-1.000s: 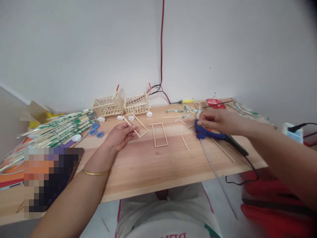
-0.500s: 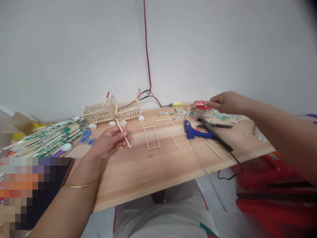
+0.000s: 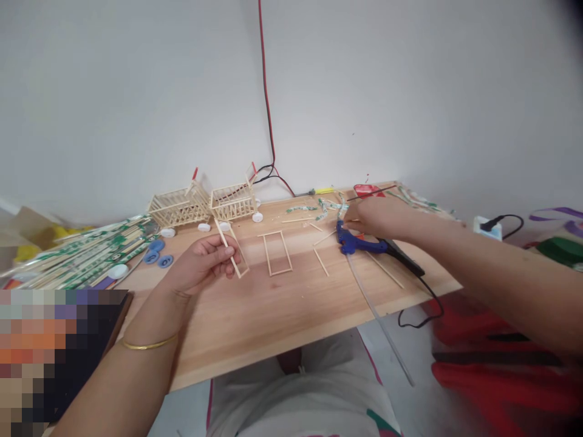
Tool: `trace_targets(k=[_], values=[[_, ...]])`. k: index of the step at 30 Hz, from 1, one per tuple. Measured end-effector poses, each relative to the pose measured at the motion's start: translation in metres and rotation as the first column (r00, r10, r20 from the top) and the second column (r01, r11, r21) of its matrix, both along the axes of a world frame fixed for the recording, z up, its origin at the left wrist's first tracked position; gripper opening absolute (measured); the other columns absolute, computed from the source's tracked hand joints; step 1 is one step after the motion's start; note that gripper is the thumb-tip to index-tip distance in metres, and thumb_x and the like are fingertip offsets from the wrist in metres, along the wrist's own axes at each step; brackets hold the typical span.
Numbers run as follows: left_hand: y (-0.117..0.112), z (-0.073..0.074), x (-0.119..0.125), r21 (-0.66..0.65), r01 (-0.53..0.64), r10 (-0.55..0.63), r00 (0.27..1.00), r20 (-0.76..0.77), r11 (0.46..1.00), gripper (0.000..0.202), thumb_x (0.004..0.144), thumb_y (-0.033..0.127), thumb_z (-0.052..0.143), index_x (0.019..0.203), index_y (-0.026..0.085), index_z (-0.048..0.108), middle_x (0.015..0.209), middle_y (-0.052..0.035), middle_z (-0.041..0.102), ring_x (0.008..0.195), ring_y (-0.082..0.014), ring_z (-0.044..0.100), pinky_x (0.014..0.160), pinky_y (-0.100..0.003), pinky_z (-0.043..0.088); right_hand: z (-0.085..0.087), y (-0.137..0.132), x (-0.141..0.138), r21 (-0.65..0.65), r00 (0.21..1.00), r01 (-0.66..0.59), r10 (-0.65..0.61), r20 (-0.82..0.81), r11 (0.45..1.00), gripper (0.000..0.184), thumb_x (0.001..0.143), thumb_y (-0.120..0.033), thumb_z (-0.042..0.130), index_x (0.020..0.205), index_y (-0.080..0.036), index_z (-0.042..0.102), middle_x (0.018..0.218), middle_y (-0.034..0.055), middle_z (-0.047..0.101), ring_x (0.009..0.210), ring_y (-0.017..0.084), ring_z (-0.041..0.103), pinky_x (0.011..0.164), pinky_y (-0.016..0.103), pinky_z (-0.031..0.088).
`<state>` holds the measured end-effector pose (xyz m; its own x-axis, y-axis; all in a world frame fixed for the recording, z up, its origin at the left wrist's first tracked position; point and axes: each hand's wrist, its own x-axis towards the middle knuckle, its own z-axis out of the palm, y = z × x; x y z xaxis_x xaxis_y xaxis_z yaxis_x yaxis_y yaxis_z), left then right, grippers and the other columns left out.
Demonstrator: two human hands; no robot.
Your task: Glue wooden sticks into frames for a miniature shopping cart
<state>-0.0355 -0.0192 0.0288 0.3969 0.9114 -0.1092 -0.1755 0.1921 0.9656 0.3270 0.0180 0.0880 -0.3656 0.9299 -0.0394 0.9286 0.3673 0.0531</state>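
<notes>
My left hand (image 3: 207, 261) pinches a narrow rectangular frame of thin wooden sticks (image 3: 231, 252), tilted up off the table. A second stick frame (image 3: 277, 271) lies flat to its right. My right hand (image 3: 371, 217) reaches over the blue glue gun (image 3: 362, 244), palm down, close to its front end; its fingertips are mostly hidden, so I cannot tell what they grip. Under that hand, a black-handled tool (image 3: 406, 260) is partly covered. A clear glue stick (image 3: 380, 318) runs from the gun past the table edge. Loose sticks (image 3: 321, 262) lie between frame and gun.
Two small stick carts (image 3: 180, 209) with white wheels stand at the back left. Wrapped sticks (image 3: 91, 252) and blue discs (image 3: 152, 257) lie left. A red piece (image 3: 367, 190), a dark thin rod (image 3: 387, 189), wrapper scraps and a yellow-handled tool (image 3: 324, 190) lie along the back.
My right hand has moved left and down from the red piece to the glue gun, covering part of the black-handled tool. In my left hand, the frame has turned, showing more of its rectangle.
</notes>
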Motion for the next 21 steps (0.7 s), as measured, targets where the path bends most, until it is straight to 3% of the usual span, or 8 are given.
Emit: trace_targets(k=[2, 4, 7, 11, 15, 18, 21], values=[[-0.001, -0.001, 0.000, 0.006, 0.010, -0.010, 1.000, 0.004, 1.000, 0.021, 0.069, 0.026, 0.074, 0.081, 0.014, 0.063, 0.067, -0.0027, 0.065, 0.047, -0.0078, 0.056, 0.045, -0.017, 0.047, -0.004, -0.002, -0.012, 0.100, 0.992, 0.037, -0.048, 0.115, 0.994, 0.035, 0.090, -0.038, 0.040, 0.075, -0.016, 0.064, 0.092, 0.0122, 0.066, 0.078, 0.022, 0.060, 0.057, 0.026, 0.031], [-0.001, -0.001, 0.000, 0.006, 0.019, -0.019, 1.000, 0.010, 1.000, 0.021, 0.070, 0.026, 0.073, 0.082, 0.014, 0.063, 0.067, -0.0026, 0.065, 0.049, -0.0079, 0.057, 0.046, -0.017, 0.047, -0.008, 0.000, -0.021, 0.169, 0.985, 0.083, -0.106, 0.134, 0.982, 0.044, 0.092, -0.043, 0.034, 0.080, -0.014, 0.065, 0.092, 0.0156, 0.066, 0.079, 0.025, 0.060, 0.057, 0.027, 0.032], [-0.002, -0.001, 0.003, -0.011, 0.029, -0.029, 0.999, 0.018, 1.000, 0.021, 0.069, 0.026, 0.074, 0.082, 0.014, 0.063, 0.067, -0.0023, 0.066, 0.048, -0.0081, 0.057, 0.047, -0.018, 0.048, -0.018, 0.010, -0.029, 0.115, 0.997, 0.045, -0.052, 0.059, 0.992, 0.038, 0.091, -0.041, 0.038, 0.084, -0.015, 0.065, 0.089, 0.0142, 0.067, 0.082, 0.025, 0.060, 0.061, 0.028, 0.035], [-0.002, -0.003, 0.007, -0.053, 0.055, -0.054, 0.998, 0.016, 0.997, 0.022, 0.067, 0.025, 0.075, 0.080, 0.014, 0.061, 0.066, -0.0024, 0.066, 0.047, -0.0088, 0.057, 0.045, -0.019, 0.048, -0.044, 0.031, -0.041, 0.028, 0.995, -0.084, 0.086, -0.045, 0.996, 0.027, 0.087, -0.031, 0.045, 0.104, -0.018, 0.061, 0.105, 0.0114, 0.064, 0.094, 0.023, 0.058, 0.074, 0.028, 0.039], [-0.002, -0.007, 0.009, -0.067, 0.085, -0.084, 0.996, 0.015, 0.994, 0.021, 0.069, 0.026, 0.073, 0.081, 0.013, 0.061, 0.066, -0.0028, 0.065, 0.048, -0.0087, 0.057, 0.046, -0.019, 0.049, -0.066, 0.057, -0.056, 0.009, 0.996, -0.066, 0.067, -0.061, 0.998, 0.045, 0.083, -0.023, 0.049, 0.127, -0.016, 0.047, 0.128, 0.0160, 0.049, 0.103, 0.025, 0.056, 0.082, 0.031, 0.041], [-0.003, -0.009, 0.009, -0.069, 0.111, -0.110, 0.994, 0.011, 0.991, 0.020, 0.071, 0.026, 0.072, 0.080, 0.013, 0.061, 0.066, -0.0028, 0.064, 0.049, -0.0087, 0.057, 0.048, -0.020, 0.049, -0.073, 0.079, -0.064, 0.014, 0.998, -0.027, 0.028, -0.049, 1.000, 0.056, 0.080, -0.017, 0.049, 0.135, -0.014, 0.037, 0.136, 0.0204, 0.041, 0.107, 0.027, 0.054, 0.085, 0.032, 0.042], [-0.002, -0.012, 0.008, -0.075, 0.124, -0.123, 0.992, 0.009, 0.990, 0.019, 0.072, 0.026, 0.071, 0.080, 0.013, 0.060, 0.067, -0.0033, 0.064, 0.050, -0.0089, 0.056, 0.048, -0.020, 0.048, -0.074, 0.099, -0.070, -0.023, 1.000, 0.008, -0.008, -0.008, 1.000, 0.045, 0.077, -0.017, 0.054, 0.121, -0.011, 0.053, 0.119, 0.0215, 0.056, 0.101, 0.028, 0.057, 0.082, 0.033, 0.044]])
